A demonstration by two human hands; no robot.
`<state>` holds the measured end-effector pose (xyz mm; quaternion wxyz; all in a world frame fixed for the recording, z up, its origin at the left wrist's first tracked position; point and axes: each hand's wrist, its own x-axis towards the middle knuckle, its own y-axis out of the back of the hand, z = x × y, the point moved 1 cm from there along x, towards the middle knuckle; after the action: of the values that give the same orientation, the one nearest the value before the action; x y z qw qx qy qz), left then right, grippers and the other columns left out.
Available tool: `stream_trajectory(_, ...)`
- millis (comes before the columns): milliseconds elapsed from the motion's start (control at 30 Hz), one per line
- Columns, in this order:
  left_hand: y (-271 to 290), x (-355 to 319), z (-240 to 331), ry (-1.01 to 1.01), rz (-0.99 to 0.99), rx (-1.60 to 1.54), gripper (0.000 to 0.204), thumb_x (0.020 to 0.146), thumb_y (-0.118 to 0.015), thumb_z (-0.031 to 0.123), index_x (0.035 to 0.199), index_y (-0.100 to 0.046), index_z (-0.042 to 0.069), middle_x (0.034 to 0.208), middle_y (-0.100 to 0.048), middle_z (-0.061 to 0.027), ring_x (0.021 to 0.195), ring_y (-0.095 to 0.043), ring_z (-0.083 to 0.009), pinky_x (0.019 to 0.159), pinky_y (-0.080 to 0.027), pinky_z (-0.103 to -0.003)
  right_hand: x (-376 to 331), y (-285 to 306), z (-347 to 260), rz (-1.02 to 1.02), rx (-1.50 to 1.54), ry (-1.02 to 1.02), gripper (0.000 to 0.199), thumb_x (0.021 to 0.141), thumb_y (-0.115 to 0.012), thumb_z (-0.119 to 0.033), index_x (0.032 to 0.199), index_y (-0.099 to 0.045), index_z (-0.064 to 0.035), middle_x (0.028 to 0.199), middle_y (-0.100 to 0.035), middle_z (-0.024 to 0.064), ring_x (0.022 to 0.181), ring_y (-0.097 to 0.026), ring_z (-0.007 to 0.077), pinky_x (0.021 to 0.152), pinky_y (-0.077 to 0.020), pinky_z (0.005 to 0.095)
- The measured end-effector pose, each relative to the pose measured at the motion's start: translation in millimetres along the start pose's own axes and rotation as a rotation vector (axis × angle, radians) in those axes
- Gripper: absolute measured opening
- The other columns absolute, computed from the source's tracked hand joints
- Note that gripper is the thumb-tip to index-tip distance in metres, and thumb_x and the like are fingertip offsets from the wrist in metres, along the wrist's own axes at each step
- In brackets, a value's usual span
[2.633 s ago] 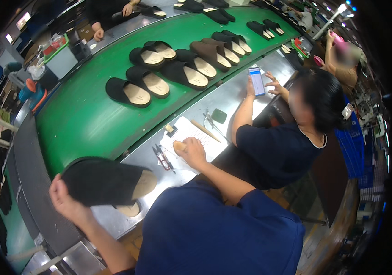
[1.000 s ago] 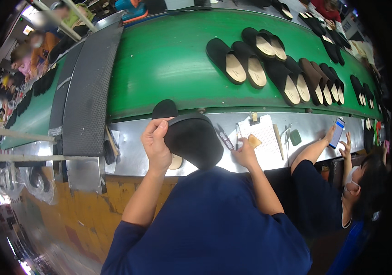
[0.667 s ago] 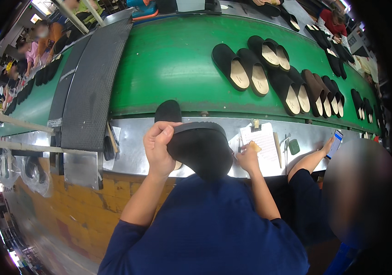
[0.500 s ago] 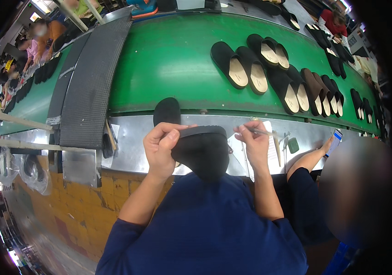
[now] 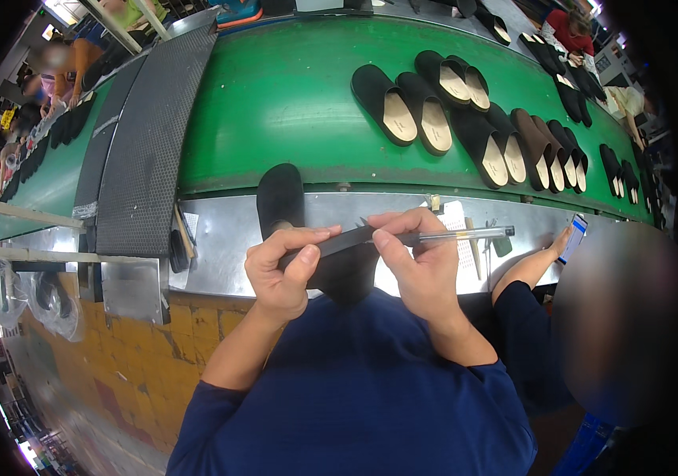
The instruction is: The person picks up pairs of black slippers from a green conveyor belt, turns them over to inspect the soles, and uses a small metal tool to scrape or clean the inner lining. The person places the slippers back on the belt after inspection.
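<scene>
A black clog (image 5: 347,279) is held up in front of my chest, tilted so its dark sole edge faces upward. My left hand (image 5: 277,274) grips the sole edge between thumb and fingers. At the other end of that edge, my right hand (image 5: 420,258) pinches a slim pen (image 5: 470,233) with a clear barrel, which sticks out to the right. A small dark pointed tip shows by the right fingertips at the sole; whether it belongs to the pen I cannot tell. Behind my left hand, a second black clog (image 5: 281,194) rests on the metal ledge (image 5: 224,254).
Several black and brown clogs (image 5: 536,147) stand on the green belt (image 5: 283,103). A dark textured panel (image 5: 153,151) rises at left. On the ledge lie a paper sheet (image 5: 452,214) and a small green block (image 5: 502,246). Close at right, a person's hand (image 5: 563,240) holds a phone (image 5: 574,239).
My right hand has moved left and up against the clog's sole edge, with the pen now pointing right. The clog has tilted, its sole edge slanting more. The view has shifted slightly.
</scene>
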<state>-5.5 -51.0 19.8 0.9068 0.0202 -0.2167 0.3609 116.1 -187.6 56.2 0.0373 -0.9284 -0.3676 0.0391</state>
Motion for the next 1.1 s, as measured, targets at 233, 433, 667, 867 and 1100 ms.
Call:
stream_trajectory(233,2,0,-2,-0.021,-0.012,0.045,0.018,0.084,-0.056,0.003,0.093,-0.068,-0.006,0.093,-0.072,-0.0185,0.072,-0.064,-0.0137,0.069,-0.052,-0.025,-1,-2,2,-0.087,-0.037,0.136,0.012,0.087,-0.067,-0.006,0.095,-0.062,0.0018,0.109,-0.064,0.0159,0.082,-0.061,0.0119,0.075,-0.0488,0.0251)
stream_trajectory(433,-1,5,1,-0.031,-0.009,0.036,0.018,0.084,-0.055,0.003,0.093,-0.068,-0.006,0.093,-0.072,-0.0192,0.069,-0.063,-0.0127,0.065,-0.050,-0.024,0,-2,8,-0.119,-0.037,0.172,0.012,0.088,-0.067,-0.006,0.095,-0.063,0.0025,0.111,-0.062,0.0164,0.082,-0.061,0.0121,0.077,-0.0496,0.0262)
stream_trajectory(667,11,3,5,0.089,-0.008,0.039,0.022,0.087,-0.051,0.010,0.091,-0.062,-0.008,0.093,-0.069,-0.0246,0.089,-0.069,-0.0324,0.086,-0.054,-0.040,3,3,21,-0.028,0.040,0.159,0.018,0.093,-0.059,-0.008,0.108,-0.057,0.0019,0.103,-0.065,0.0157,0.086,-0.063,0.0154,0.079,-0.0513,0.0290)
stream_trajectory(867,38,38,18,0.184,0.134,-0.412,0.028,0.091,-0.054,0.021,0.091,-0.062,-0.005,0.091,-0.068,-0.0184,0.083,-0.067,-0.0242,0.081,-0.054,-0.033,19,30,58,-0.163,-0.048,0.163,0.034,0.101,-0.046,-0.026,0.124,-0.051,-0.0009,0.113,-0.063,0.0150,0.111,-0.058,0.0245,0.098,-0.0421,0.0346)
stream_trajectory(1100,19,65,-7,0.282,0.307,-0.513,0.038,0.102,-0.038,0.031,0.121,-0.056,0.004,0.122,-0.060,-0.0095,0.112,-0.058,-0.0198,0.100,-0.043,-0.036,15,1,73,-0.183,-0.040,-0.052,0.044,0.102,-0.043,-0.037,0.120,-0.053,0.0020,0.105,-0.060,0.0075,0.099,-0.053,0.0133,0.090,-0.0407,0.0267)
